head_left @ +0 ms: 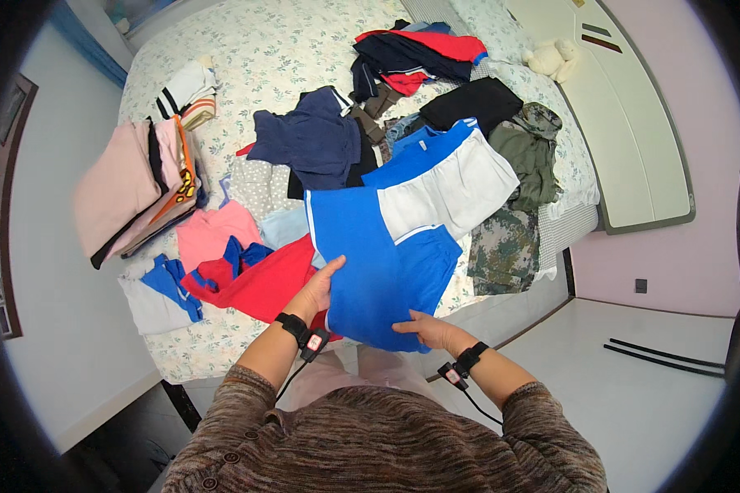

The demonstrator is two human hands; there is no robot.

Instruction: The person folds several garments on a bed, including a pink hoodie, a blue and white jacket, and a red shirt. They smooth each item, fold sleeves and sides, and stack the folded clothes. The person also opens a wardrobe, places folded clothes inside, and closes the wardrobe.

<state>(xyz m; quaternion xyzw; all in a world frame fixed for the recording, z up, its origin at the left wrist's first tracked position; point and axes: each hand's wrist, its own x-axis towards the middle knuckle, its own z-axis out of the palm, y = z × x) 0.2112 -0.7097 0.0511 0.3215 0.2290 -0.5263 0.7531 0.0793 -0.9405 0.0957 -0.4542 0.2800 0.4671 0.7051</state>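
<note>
With both hands on the cloth, here I am at the near edge of the bed (230, 41), and what a bright piece it is: a blue-and-white garment (353, 246), solid blue on the near side, a white panel (436, 197) across the farther part, more blue along its far edge, thin white piping running down the left. Its far end lies over the heaped clothes; its near end hangs just above my legs.

Left hand (322, 286), thumb on top, pinches the blue cloth at the left edge! Right hand (429, 330) has thumb and fingertip against the lower right corner, but whether they pinch it I cannot tell.

And the count! One garment between two hands, two black wrist straps (471, 358), three buttons (232, 457) down my striped top (362, 435). Two folded stacks to the left: one big, pink-topped stack (115, 181), one smaller white striped stack (187, 86). Around me, one navy garment (308, 135), one pink garment (218, 232), one red garment (263, 279), one black garment (473, 103), one olive garment (526, 152), one camouflage garment (506, 251). And by the headboard (633, 115), one white plush toy (552, 60)!
</note>
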